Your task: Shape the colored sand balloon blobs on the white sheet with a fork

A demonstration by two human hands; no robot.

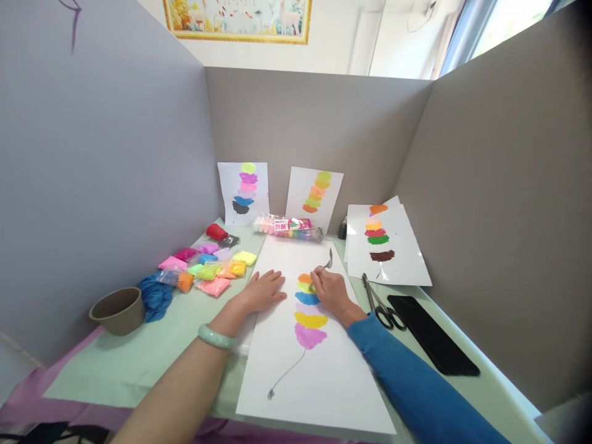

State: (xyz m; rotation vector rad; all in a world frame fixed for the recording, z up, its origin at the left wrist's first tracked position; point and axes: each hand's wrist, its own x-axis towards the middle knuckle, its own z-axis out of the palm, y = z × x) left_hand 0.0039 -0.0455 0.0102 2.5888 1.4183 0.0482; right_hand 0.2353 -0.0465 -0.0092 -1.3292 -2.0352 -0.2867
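Pressing the white sheet (319, 382) flat on the bench (139, 364), your left hand (263, 291) lies open with fingers spread on the paper's left edge, a pale green bangle (217, 337) at the wrist. Your right hand (329, 290) is closed around a thin metal tool (327, 261), its tip on the upper end of the column of coloured clay smears (309, 308) running down the middle of the sheet.

The paper looks light and floppy, so it likely slides unless you keep that flat palm on it. The tool seems stiff and slim; a pencil-like grip close to the tip probably gives you the most control. The clay appears soft and tacky, apt to smudge if your sleeve drags across it.

Clay packets (213, 268) sit to the left, just beside a blue cloth (155, 297) and a bowl (118, 310); scissors (382, 303) lie to the right.
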